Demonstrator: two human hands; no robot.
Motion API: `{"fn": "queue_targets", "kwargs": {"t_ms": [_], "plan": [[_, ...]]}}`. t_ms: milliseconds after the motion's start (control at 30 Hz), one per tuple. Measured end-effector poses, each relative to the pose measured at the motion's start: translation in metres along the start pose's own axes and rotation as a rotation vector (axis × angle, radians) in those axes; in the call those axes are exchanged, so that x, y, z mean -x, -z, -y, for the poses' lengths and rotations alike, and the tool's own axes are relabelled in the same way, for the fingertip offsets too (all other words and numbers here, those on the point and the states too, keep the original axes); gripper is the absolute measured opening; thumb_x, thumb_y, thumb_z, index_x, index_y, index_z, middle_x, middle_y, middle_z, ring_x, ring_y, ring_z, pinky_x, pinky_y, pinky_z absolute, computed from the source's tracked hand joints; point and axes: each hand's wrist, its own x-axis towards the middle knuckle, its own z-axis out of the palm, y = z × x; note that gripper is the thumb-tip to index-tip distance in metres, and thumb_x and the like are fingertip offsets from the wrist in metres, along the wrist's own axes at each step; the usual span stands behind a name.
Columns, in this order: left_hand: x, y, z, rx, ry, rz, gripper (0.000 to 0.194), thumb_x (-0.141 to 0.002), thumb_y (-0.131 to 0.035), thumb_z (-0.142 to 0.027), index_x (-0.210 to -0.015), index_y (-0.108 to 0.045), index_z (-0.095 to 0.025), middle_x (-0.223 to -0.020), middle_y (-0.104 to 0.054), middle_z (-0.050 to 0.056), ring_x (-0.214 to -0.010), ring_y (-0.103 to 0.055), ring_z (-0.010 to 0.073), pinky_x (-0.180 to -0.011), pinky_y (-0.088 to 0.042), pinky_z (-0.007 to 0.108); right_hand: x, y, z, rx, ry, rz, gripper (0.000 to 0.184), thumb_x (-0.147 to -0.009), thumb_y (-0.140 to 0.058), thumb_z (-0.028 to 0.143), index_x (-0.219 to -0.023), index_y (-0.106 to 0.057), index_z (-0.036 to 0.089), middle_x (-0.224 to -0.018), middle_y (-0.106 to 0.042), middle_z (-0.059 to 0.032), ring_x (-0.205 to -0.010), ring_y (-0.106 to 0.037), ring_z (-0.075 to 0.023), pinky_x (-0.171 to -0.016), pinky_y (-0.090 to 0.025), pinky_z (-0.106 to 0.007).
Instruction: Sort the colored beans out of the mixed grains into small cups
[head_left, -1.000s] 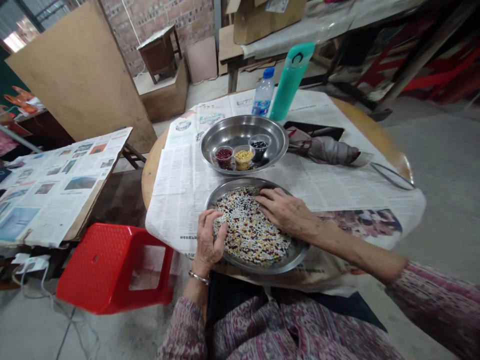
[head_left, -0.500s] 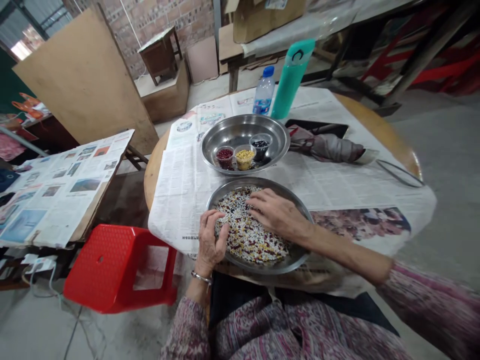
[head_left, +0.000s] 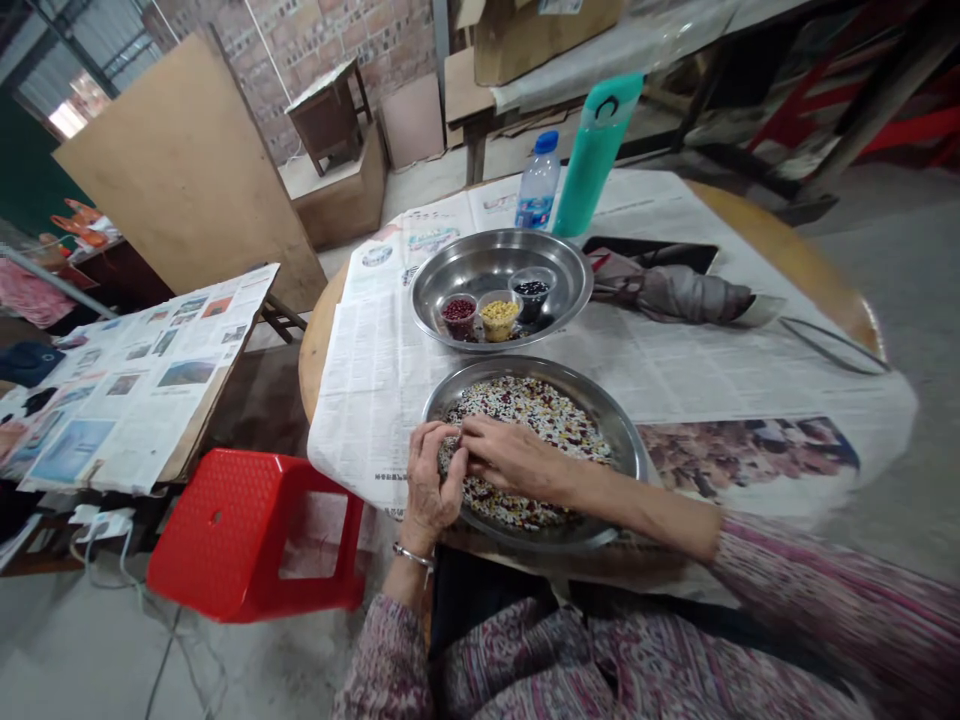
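Note:
Mixed white grains and red, yellow and dark beans (head_left: 559, 405) lie in a shallow steel tray (head_left: 636, 440) at the front of the table. My left hand (head_left: 435, 485), with a bracelet at the wrist, is at the tray's left rim, fingers curled inward around a hidden palm. Against its fingertips, over the left part of the tray, is my right hand (head_left: 510, 458), fingers drawn together. Anything inside either hand is too small or hidden to name. Behind, a second steel tray (head_left: 427, 285) carries clear cups of red beans (head_left: 459, 312), yellow beans (head_left: 499, 316) and black beans (head_left: 532, 290).
A water bottle (head_left: 538, 185) and a teal flask (head_left: 596, 160) stand behind the trays. A folded umbrella (head_left: 667, 290) and a dark flat case (head_left: 690, 256) lie to the right. Newspaper covers the round table (head_left: 787, 240). A red stool (head_left: 240, 530) stands at the left.
My right hand has moved left from the middle of the tray to my left hand, its fingers drawing together. The view has shifted slightly; my left hand stays at the rim.

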Motion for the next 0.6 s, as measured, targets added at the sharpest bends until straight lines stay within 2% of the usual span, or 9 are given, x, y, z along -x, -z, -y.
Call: {"fn": "queue_targets", "kwargs": {"t_ms": [133,267,333,433,533,600], "plan": [[0.001,0.000,0.000,-0.003,0.002,0.003,0.018,-0.099,-0.053,-0.021,-0.116,-0.059,-0.020,-0.116,-0.060,0.009,-0.116,-0.055,0.0208,-0.105,-0.046,0.041,0.042,0.004,0.002,0.001,0.159,0.034,0.017,-0.096,-0.050,0.017,-0.090,-0.065,0.018,-0.092,-0.064,-0.0075,-0.086,-0.059,-0.0193,-0.076,-0.048,-0.032],[0.001,0.000,0.000,0.008,0.005,0.004,0.017,-0.099,-0.054,-0.022,-0.115,-0.060,-0.020,-0.116,-0.060,0.009,-0.116,-0.055,0.0208,-0.105,-0.045,0.041,0.064,0.019,-0.011,0.036,0.130,-0.052,0.021,-0.099,-0.047,0.020,-0.088,-0.066,0.019,-0.091,-0.065,-0.0068,-0.084,-0.061,-0.0182,-0.075,-0.047,-0.031],[0.000,0.000,0.000,0.008,0.002,0.003,0.017,-0.099,-0.054,-0.023,-0.114,-0.060,-0.020,-0.115,-0.061,0.009,-0.115,-0.056,0.0213,-0.105,-0.046,0.042,0.058,0.024,-0.022,0.040,0.054,-0.146,0.020,-0.099,-0.048,0.023,-0.093,-0.067,0.019,-0.094,-0.066,-0.0077,-0.088,-0.062,-0.0186,-0.079,-0.048,-0.031],[-0.001,0.000,-0.001,0.005,-0.003,-0.001,0.016,-0.099,-0.053,-0.023,-0.113,-0.060,-0.019,-0.114,-0.061,0.010,-0.115,-0.056,0.0217,-0.105,-0.045,0.042,0.029,0.024,-0.033,0.148,-0.135,-0.229,0.023,-0.098,-0.049,0.025,-0.103,-0.070,0.017,-0.105,-0.069,-0.0123,-0.101,-0.061,-0.0243,-0.087,-0.048,-0.036],[-0.001,0.000,0.000,-0.004,-0.006,0.000,0.017,-0.099,-0.053,-0.024,-0.114,-0.060,-0.020,-0.115,-0.061,0.010,-0.116,-0.055,0.0219,-0.106,-0.045,0.042,-0.006,0.018,-0.030,0.281,-0.301,-0.189,0.029,-0.097,-0.048,0.026,-0.112,-0.069,0.013,-0.120,-0.066,-0.0183,-0.112,-0.056,-0.0319,-0.089,-0.046,-0.043],[-0.001,0.000,0.000,-0.004,-0.007,0.001,0.018,-0.099,-0.053,-0.024,-0.115,-0.060,-0.020,-0.116,-0.061,0.010,-0.116,-0.055,0.0220,-0.106,-0.045,0.043,-0.023,0.011,-0.022,0.279,-0.313,-0.148,0.031,-0.097,-0.049,0.029,-0.113,-0.069,0.011,-0.119,-0.066,-0.0197,-0.111,-0.056,-0.0325,-0.088,-0.046,-0.043]]}}
